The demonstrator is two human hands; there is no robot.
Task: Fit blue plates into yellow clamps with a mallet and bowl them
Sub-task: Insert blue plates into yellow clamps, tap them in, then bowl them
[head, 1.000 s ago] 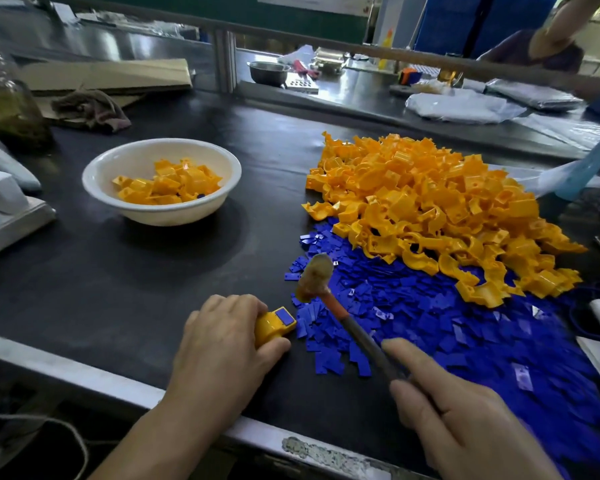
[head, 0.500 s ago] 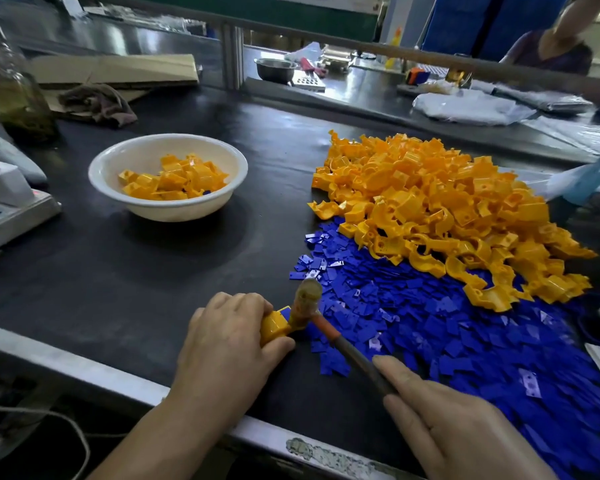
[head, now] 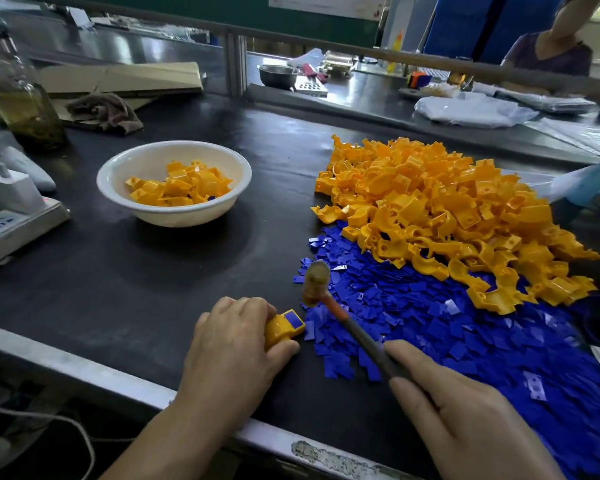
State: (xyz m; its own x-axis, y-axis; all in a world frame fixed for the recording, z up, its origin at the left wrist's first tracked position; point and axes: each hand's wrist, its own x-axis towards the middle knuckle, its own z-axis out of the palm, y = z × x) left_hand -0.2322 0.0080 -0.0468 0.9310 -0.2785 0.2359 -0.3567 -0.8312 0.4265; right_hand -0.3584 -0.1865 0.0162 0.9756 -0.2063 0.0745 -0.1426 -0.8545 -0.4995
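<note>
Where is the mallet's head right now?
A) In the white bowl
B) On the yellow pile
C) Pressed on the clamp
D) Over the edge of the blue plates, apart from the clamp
D: the mallet has its head over the edge of the blue plates, apart from the yellow clamp in the left hand.

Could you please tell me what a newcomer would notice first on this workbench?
The big heap of yellow clamps at the right catches the eye first, with a carpet of blue plates spread in front of it. Near the front edge, the left hand grips a single clamp with a blue plate set in it, while the right hand holds a mallet beside it. A white bowl at the left holds more yellow clamps.
</note>
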